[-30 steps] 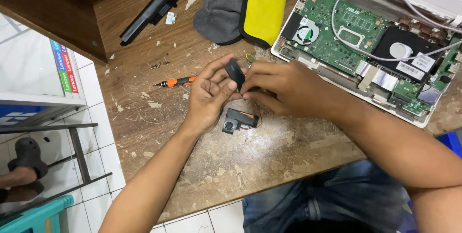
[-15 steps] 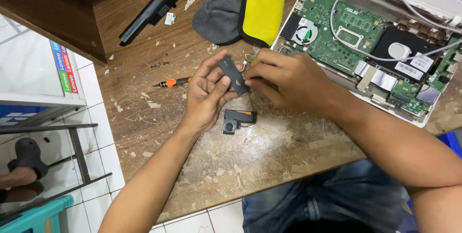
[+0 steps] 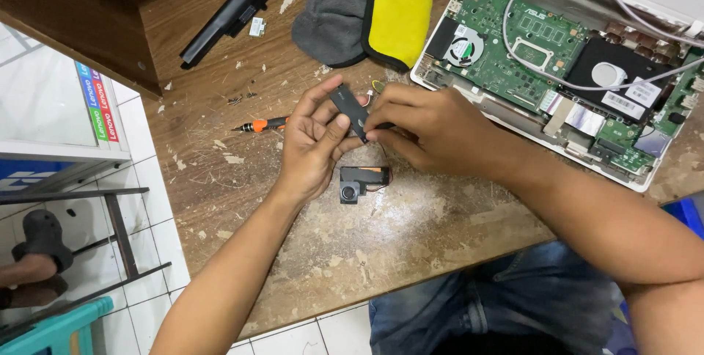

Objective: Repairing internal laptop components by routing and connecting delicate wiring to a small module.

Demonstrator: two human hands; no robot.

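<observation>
Both hands meet over the worn wooden table (image 3: 411,223). My left hand (image 3: 312,142) and my right hand (image 3: 425,124) together hold a small black laptop speaker module (image 3: 348,109), raised off the table and tilted. A second black speaker module (image 3: 359,181) with a round driver lies on the table just below the hands, thin wires running from it. An orange-handled screwdriver (image 3: 264,125) lies just left of my left hand.
An opened white laptop (image 3: 557,54) with green board, fan and white cable sits at the upper right. A grey and yellow cloth (image 3: 381,6) lies behind the hands. A long black battery (image 3: 235,6) rests upper left. The table edge drops to white tiles on the left.
The speaker module held in both hands has been lifted and turned, its long side now more exposed. The module on the table stays where it was.
</observation>
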